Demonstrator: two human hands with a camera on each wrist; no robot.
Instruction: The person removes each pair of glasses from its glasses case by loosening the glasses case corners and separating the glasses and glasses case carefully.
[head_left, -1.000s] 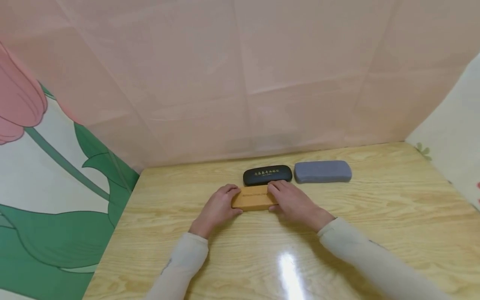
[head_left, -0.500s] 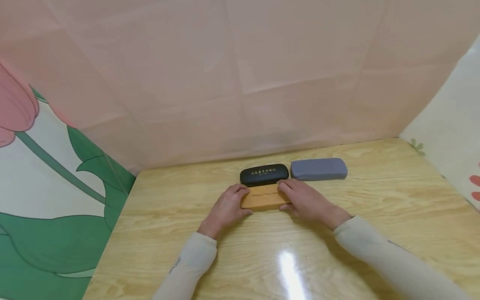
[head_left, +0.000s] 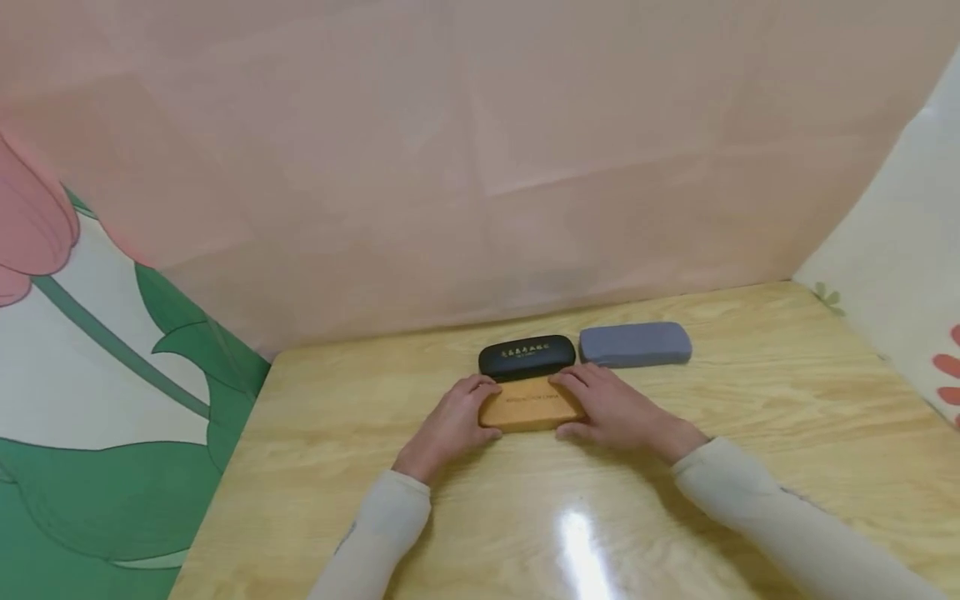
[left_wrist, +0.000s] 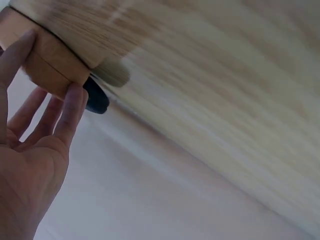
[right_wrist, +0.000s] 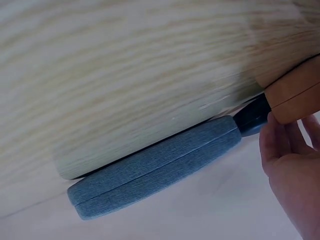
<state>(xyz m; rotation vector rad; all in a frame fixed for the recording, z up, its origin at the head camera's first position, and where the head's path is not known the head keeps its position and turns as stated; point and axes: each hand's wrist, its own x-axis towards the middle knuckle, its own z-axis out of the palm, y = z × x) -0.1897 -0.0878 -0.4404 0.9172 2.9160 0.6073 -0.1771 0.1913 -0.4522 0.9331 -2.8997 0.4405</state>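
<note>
Our left hand (head_left: 447, 425) and right hand (head_left: 622, 412) gripped the orange case (head_left: 528, 406) by its ends on the desk (head_left: 337, 408), just before the black case (head_left: 527, 358), near the grey-blue case (head_left: 635, 344); only wrist views showed the orange side seam (right_wrist: 297, 95).

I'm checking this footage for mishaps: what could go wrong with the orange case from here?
The orange case sits close in front of the black case, so pushing it farther might knock that one askew. The left hand and right hand grip the orange case's ends, so uneven force could twist it.
</note>
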